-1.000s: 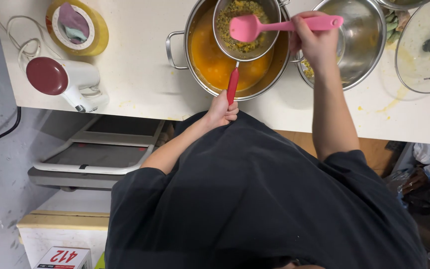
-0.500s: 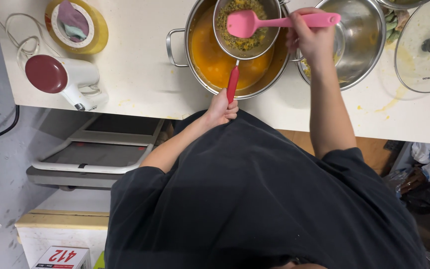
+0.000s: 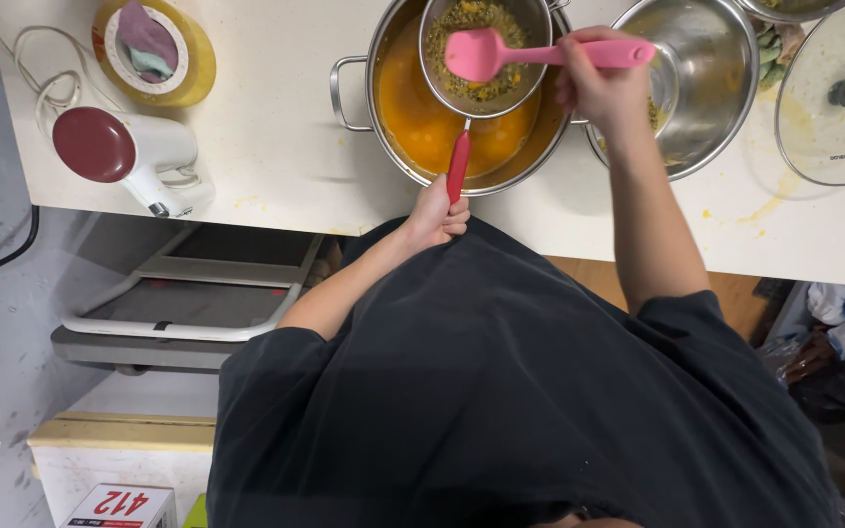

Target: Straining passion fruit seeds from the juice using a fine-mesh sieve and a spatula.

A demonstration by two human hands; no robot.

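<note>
While the left hand [image 3: 435, 210] grips the strainer [image 3: 486, 54] handle over the pot [image 3: 462, 108] of orange liquid, top centre | right hand [image 3: 603, 88] closed on pink spatula [image 3: 540, 54] | blade now lower-left in the pulp: pressing continues | steel bowl [image 3: 726, 88] right.

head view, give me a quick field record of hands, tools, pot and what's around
left hand: left hand grips the red handle of the sieve
right hand: right hand grips the pink spatula, blade in the sieve
sieve: over the pot, holds greenish-brown solids
pot: steel, orange liquid inside
bowl: steel bowl right of the pot
lid: glass lid at far right
counter: white counter, yellow splashes near the lid
left side: white appliance with dark red end, yellow tub
</note>
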